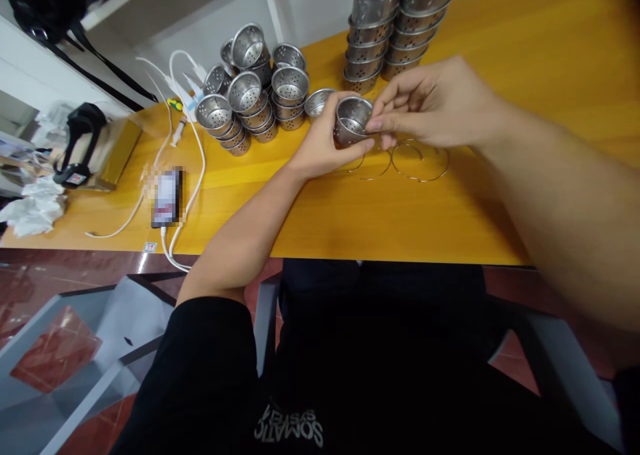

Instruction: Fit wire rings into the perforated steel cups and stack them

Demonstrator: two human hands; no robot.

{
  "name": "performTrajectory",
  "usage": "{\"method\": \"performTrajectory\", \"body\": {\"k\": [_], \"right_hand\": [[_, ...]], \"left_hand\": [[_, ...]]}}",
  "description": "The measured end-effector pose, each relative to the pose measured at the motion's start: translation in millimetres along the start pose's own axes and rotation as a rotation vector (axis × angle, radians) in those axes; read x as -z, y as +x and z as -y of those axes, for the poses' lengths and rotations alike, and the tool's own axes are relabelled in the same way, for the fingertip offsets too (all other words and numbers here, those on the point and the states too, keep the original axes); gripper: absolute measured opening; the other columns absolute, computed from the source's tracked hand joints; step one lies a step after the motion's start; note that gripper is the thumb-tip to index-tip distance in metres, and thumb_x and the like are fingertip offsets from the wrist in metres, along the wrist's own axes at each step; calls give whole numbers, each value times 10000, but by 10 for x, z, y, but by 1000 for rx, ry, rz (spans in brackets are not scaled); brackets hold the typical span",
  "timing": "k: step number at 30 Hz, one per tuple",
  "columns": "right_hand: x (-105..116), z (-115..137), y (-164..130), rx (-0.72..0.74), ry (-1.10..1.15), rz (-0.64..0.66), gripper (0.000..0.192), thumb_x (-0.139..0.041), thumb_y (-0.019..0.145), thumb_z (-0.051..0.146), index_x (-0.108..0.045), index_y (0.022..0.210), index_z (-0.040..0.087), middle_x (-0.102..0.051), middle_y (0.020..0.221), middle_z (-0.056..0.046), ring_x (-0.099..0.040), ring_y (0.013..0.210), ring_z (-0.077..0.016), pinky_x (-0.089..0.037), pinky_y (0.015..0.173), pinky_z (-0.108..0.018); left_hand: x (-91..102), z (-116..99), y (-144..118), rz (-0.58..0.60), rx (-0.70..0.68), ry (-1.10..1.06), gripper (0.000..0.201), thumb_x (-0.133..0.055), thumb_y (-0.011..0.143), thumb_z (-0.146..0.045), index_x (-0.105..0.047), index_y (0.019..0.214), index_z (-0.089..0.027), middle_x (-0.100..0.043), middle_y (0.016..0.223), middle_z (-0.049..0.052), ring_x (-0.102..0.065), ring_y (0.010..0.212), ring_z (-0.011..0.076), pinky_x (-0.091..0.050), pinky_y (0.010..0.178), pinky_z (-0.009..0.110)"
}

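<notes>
A small perforated metal cup (353, 116) is tilted with its mouth toward me, a little above the table. Around its side wrap the fingers and thumb of my left hand (325, 140). My right hand (425, 105) is closed in a pinch at the cup's right rim; anything small between those fingertips is too hidden to make out. Thin wire rings (420, 179) lie on the table below my right hand. Just behind my left hand stands another perforated cup (318, 101), partly covered by the fingers.
Stacked perforated cups (257, 111) stand back left, and two taller stacks (367, 48) stand behind my right hand. A phone (167, 198) with white cables (203, 168) lies left on the yellow table (350, 228). Further left is a box (117, 155) with a black strapped device (83, 141).
</notes>
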State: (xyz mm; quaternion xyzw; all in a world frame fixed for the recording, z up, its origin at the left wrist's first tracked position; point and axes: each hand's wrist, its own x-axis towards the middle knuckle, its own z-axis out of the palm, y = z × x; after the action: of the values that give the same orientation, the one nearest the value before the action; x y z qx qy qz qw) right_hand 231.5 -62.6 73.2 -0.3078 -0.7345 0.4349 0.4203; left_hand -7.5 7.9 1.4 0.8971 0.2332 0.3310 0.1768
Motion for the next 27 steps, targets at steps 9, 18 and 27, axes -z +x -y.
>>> {"method": "performTrajectory", "body": {"k": [9,18,27], "right_hand": [[-30,-72,22,12,-53,-16,525,-952,822,658,-730,925,193,-719,699,-16,-672,586,-137,-541,540,-283],[-7,-97,15,12,-97,5,443,-925,897,582,-726,948,190,-724,717,-22,-670,601,-136,-618,624,-307],[23,-98,-7,6,-90,32,524,-915,868,664,-734,954,179,-725,708,-19,-662,590,-131,-548,557,-273]], "left_hand": [[-21,28,15,2,53,-12,899,-566,986,-841,-278,1575,-225,-533,1445,125,-616,1374,290,-470,1246,512],[-31,50,10,31,44,-10,866,-552,1013,-805,-254,1605,-248,-534,1454,114,-607,1384,281,-459,1262,520],[-32,6,3,43,39,-7,851,-556,1030,-774,-249,1612,-235,-530,1466,114,-615,1386,273,-478,1253,501]]}}
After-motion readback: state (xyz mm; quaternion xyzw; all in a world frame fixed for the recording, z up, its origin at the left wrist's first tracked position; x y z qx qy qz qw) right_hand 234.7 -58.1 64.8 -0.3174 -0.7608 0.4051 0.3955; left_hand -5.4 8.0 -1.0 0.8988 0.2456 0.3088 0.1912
